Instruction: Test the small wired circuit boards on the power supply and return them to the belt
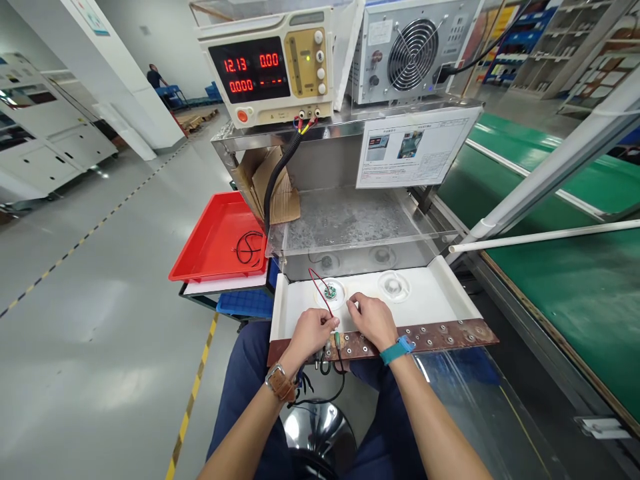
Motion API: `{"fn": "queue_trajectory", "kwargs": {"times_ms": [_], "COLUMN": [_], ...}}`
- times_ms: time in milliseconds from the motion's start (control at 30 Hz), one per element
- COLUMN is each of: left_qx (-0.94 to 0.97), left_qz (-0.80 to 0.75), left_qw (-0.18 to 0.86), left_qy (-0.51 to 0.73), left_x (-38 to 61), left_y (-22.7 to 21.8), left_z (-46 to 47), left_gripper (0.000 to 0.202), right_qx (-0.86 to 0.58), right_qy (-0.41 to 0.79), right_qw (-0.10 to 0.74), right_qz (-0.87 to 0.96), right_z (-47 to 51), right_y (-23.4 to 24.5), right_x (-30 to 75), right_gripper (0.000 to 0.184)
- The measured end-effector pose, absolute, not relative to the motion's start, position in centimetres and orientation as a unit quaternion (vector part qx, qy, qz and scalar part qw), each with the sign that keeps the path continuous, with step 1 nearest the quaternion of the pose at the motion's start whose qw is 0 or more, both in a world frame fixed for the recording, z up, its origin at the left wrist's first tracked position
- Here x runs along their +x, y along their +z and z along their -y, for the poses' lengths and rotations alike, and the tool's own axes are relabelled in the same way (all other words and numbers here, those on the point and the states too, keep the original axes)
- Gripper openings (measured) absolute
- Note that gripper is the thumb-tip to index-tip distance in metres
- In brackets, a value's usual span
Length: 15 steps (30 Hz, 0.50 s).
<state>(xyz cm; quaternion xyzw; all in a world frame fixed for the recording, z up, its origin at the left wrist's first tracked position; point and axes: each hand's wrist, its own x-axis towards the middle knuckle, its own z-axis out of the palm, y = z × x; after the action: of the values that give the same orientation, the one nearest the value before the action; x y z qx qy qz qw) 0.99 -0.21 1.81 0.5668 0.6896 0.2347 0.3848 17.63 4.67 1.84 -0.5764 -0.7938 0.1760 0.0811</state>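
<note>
My left hand (311, 331) rests on the front of a white tray-like fixture (430, 297), fingers curled in a pinch around a thin red wire (320, 288). The wire runs up to a small round speaker part with a green board (330, 291) seated in a white round holder. My right hand (373, 320), with a teal wristband, lies beside it, fingers bent down onto the white surface near the same part; what they pinch is hidden. A second round holder (394, 285) sits to the right. Black leads (330, 363) hang below the brown terminal strip (440, 335).
A power supply (267, 67) reading 12.13 stands on a steel shelf, beside a grey fan unit (413, 53). A red tray (220, 237) with a black wire is at left, over a blue bin (245, 303). A green conveyor (575, 287) and white tubes (550, 235) lie right.
</note>
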Motion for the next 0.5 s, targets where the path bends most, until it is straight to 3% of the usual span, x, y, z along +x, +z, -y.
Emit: {"fn": "queue_trajectory", "kwargs": {"times_ms": [500], "left_qx": [0.571], "left_qz": [-0.681], "left_qw": [0.397], "left_qy": [0.229], "left_x": [0.96], "left_y": [1.90], "left_z": [0.13], "left_gripper": [0.031], "right_qx": [-0.577], "right_qy": [0.190], "right_qw": [0.072], "right_qz": [0.791], "right_z": [-4.73], "right_y": [1.92], "right_x": [17.65], "right_gripper": [0.030]}}
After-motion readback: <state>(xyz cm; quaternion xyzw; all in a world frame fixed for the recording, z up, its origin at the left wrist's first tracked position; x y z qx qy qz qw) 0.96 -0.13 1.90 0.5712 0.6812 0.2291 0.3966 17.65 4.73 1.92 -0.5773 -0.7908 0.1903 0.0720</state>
